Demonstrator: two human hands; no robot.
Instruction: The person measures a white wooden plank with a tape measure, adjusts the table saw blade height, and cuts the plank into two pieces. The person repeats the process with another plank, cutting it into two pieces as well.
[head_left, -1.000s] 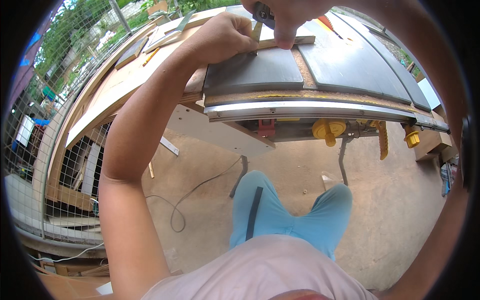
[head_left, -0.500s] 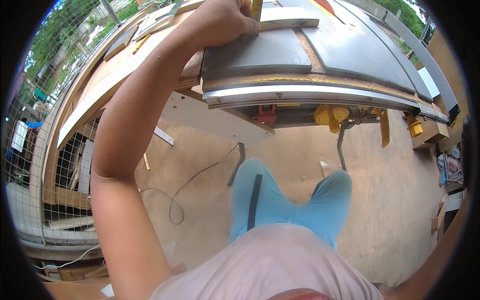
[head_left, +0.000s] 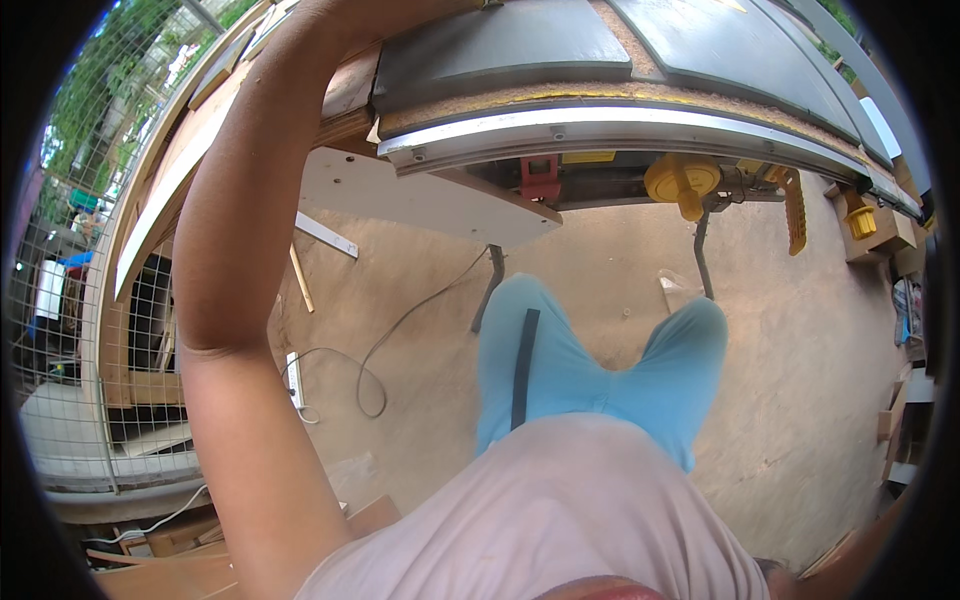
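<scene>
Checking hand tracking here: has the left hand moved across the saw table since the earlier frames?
Cannot tell: the left forearm now runs past the picture's top edge above the saw table, hiding the hand.

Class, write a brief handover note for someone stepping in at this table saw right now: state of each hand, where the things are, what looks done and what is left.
Left hand: out of view past the top edge; only the left forearm shows, stretched up over the grey metal saw table top. Whether it holds anything cannot be told.
Right hand: not in view.
Things: the silver front rail runs along the table's near edge, with the yellow round knob and red clamp piece beneath it. A thin cable lies on the sawdust-covered floor.
Done: cannot be judged; no workpiece is visible.
Left: check what the hands are on before taking over.
</scene>
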